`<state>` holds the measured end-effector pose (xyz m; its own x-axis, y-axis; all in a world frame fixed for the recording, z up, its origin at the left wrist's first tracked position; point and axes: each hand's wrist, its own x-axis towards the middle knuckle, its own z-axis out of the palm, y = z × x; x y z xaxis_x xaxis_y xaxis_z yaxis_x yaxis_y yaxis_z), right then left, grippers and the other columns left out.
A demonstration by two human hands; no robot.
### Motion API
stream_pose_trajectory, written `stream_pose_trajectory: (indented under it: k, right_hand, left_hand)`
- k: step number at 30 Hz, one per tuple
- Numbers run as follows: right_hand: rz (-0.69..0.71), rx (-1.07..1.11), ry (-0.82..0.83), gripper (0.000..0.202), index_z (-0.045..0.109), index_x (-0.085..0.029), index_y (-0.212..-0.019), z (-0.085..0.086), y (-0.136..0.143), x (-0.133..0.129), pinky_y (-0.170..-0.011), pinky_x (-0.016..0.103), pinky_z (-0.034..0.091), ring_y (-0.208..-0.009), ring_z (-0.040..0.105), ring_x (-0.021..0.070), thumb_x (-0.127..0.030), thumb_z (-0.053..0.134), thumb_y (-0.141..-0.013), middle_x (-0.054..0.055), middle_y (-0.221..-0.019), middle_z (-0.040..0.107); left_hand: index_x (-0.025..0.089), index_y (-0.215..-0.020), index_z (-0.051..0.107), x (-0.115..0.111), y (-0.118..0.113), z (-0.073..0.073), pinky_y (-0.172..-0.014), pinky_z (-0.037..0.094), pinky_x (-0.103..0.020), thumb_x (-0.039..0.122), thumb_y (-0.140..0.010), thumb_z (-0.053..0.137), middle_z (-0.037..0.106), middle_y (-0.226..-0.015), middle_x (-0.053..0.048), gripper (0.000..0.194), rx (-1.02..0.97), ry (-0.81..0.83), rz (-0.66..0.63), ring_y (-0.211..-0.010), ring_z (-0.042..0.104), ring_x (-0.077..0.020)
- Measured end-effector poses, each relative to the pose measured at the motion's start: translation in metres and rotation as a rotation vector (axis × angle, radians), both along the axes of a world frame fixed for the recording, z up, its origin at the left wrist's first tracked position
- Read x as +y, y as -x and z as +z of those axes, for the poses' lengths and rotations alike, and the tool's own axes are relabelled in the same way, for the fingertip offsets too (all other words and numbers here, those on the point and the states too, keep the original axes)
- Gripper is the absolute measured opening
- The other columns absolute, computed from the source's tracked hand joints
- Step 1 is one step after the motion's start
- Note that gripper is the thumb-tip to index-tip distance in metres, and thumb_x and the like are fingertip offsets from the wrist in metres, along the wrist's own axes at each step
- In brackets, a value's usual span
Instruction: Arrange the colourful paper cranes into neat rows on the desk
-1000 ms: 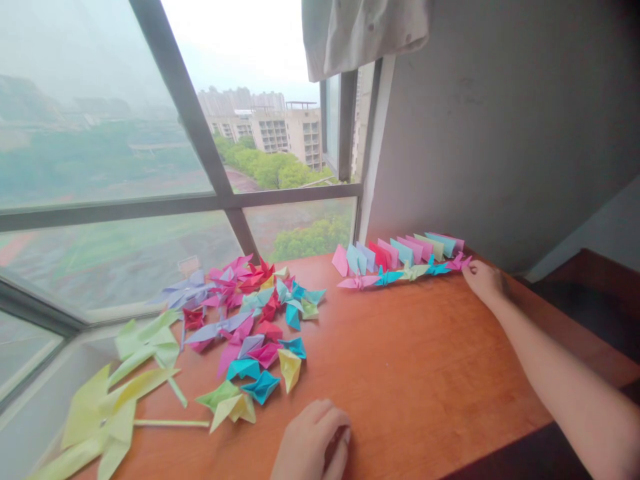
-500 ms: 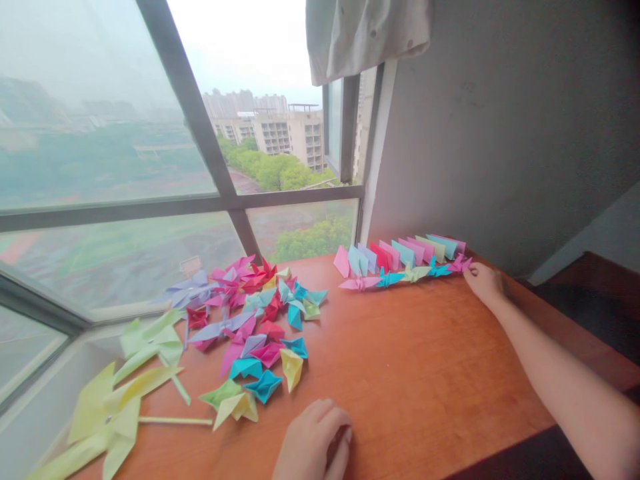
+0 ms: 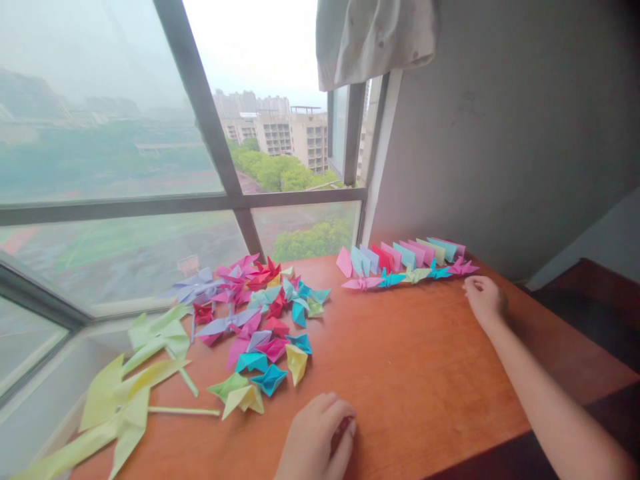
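My left hand (image 3: 320, 437) rests on the wooden table (image 3: 400, 373) near its front edge, fingers curled together with nothing seen in them. Just below the right end of the crane row is my right hand (image 3: 484, 300), its fingertips pinched together and apart from the magenta crane (image 3: 463, 267). That row also has blue cranes (image 3: 391, 279), a pale green crane (image 3: 417, 274) and a pink crane (image 3: 362, 283). Behind it, several folded paper cards (image 3: 407, 254) stand upright in a slanting line.
Left of my left hand lie many folded paper pieces, among them a blue one (image 3: 270, 379) and a yellow one (image 3: 297, 364). Yellow (image 3: 117, 413) and green (image 3: 163, 337) pinwheels lie further left. A window frame (image 3: 125, 205) and a grey wall (image 3: 490, 153) border the table.
My right hand has let go of the magenta crane and drawn back slightly toward me. The crane now lies free at the row's right end. My left hand has hardly moved.
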<state>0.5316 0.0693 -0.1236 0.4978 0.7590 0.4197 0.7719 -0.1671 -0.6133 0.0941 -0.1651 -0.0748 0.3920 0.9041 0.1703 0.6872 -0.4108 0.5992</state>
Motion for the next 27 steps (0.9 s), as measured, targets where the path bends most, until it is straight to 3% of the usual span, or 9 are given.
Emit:
stream_pose_trajectory:
  k: [3,6,10,13,17,21,27]
  right_hand:
    - [0.114,0.114,0.019,0.036,0.065,-0.019,-0.092,-0.005,0.048,-0.027,-0.059,0.028,0.049,-0.06,0.067,0.0183,-0.049,0.046,-0.084,0.008,-0.08,0.074]
    - [0.333,0.294,0.078,0.038,0.065,-0.019,-0.093,-0.003,0.11,-0.062,-0.063,0.029,0.051,-0.065,0.068,0.0196,-0.053,0.051,-0.082,0.008,-0.081,0.074]
    - [0.553,0.304,0.177,0.037,0.067,-0.02,-0.091,0.009,0.185,-0.109,-0.066,0.03,0.051,-0.068,0.067,0.0211,-0.053,0.051,-0.085,0.006,-0.079,0.073]
    - [0.655,0.305,0.211,0.036,0.068,-0.021,-0.086,0.016,0.222,-0.133,-0.063,0.03,0.05,-0.065,0.066,0.0209,-0.052,0.05,-0.086,0.005,-0.075,0.072]
    - [0.707,0.296,0.203,0.034,0.07,-0.022,-0.082,0.018,0.242,-0.146,-0.062,0.029,0.05,-0.067,0.066,0.0218,-0.05,0.051,-0.086,0.004,-0.074,0.072]
    - [0.696,0.296,0.186,0.034,0.07,-0.022,-0.08,0.016,0.244,-0.148,-0.063,0.029,0.049,-0.068,0.066,0.0225,-0.049,0.051,-0.086,0.004,-0.073,0.071]
    - [0.716,0.305,0.182,0.036,0.069,-0.021,-0.08,0.018,0.243,-0.15,-0.062,0.029,0.049,-0.067,0.065,0.0217,-0.05,0.05,-0.087,0.004,-0.071,0.07]
  left_hand:
    - [0.021,-0.088,0.06,-0.003,0.0,0.004,-0.06,0.046,-0.023,0.007,-0.083,0.049,0.064,-0.078,-0.004,0.019,-0.068,0.031,0.026,-0.071,0.062,-0.0172]
    - [0.021,-0.091,0.061,-0.006,0.004,0.007,-0.06,0.046,-0.022,0.008,-0.086,0.046,0.063,-0.077,-0.003,0.02,-0.167,0.029,0.047,-0.068,0.061,-0.0155]
    - [0.021,-0.093,0.062,-0.01,0.019,0.016,-0.064,0.047,-0.023,0.013,-0.091,0.044,0.065,-0.079,-0.004,0.019,-0.242,-0.025,0.095,-0.07,0.061,-0.0152]
    - [0.021,-0.095,0.063,-0.012,0.041,0.025,-0.064,0.048,-0.023,0.017,-0.093,0.045,0.066,-0.08,-0.004,0.018,-0.229,-0.102,0.199,-0.071,0.062,-0.0155]
    - [0.022,-0.097,0.065,-0.012,0.083,0.031,-0.06,0.047,-0.023,0.027,-0.093,0.05,0.068,-0.078,-0.002,0.016,-0.141,-0.246,0.416,-0.065,0.061,-0.0156]
    - [0.022,-0.099,0.066,-0.015,0.119,0.029,-0.058,0.049,-0.025,0.037,-0.092,0.051,0.069,-0.075,0.0,0.022,-0.005,-0.258,0.607,-0.059,0.061,-0.0159]
    - [0.024,-0.099,0.067,-0.026,0.131,0.021,-0.061,0.051,-0.027,0.041,-0.091,0.05,0.071,-0.079,-0.001,0.025,0.141,-0.263,0.654,-0.066,0.067,-0.0188]
